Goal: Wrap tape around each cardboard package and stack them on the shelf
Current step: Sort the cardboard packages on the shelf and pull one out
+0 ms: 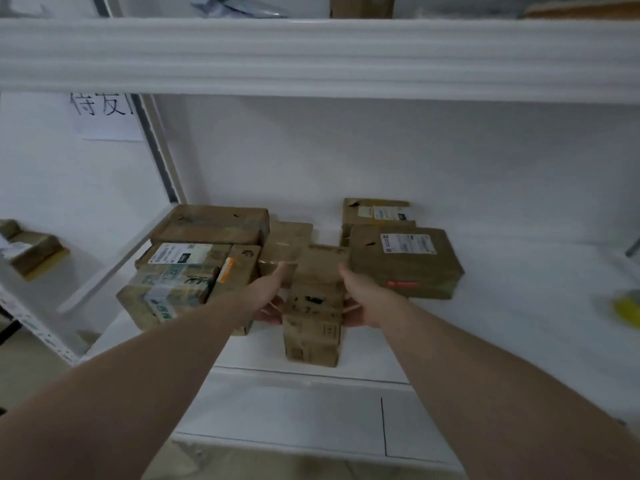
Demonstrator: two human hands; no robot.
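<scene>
White shelving filled my view, with a thick upper shelf edge (311, 57) overhead and the lower white shelf board (485, 323) stretching out ahead of my arms. I judged the taping of this parcel done and the stacking step in hand: I held a tall cardboard package (313, 306) between both hands, near the front edge of the board. My left hand (268, 296) lay against its left side, fingers fairly straight and reaching along the box, the thumb low; my right hand (360, 299) pressed the opposite side the same way, fingers extended forward. Neither hand curled fully round it, so it was a flat squeeze from both sides.

Just left of my left hand sat a heap of taped parcels (187, 271), one with a white shipping label on top. Beyond my fingertips lay a smaller brown box (287, 240). Just right of my right hand rested a flat labelled package (405, 265), with another (377, 211) behind it. The next move, I reckoned, called for sliding my package back into the gap between those groups and then releasing both palms without tipping it.
</scene>
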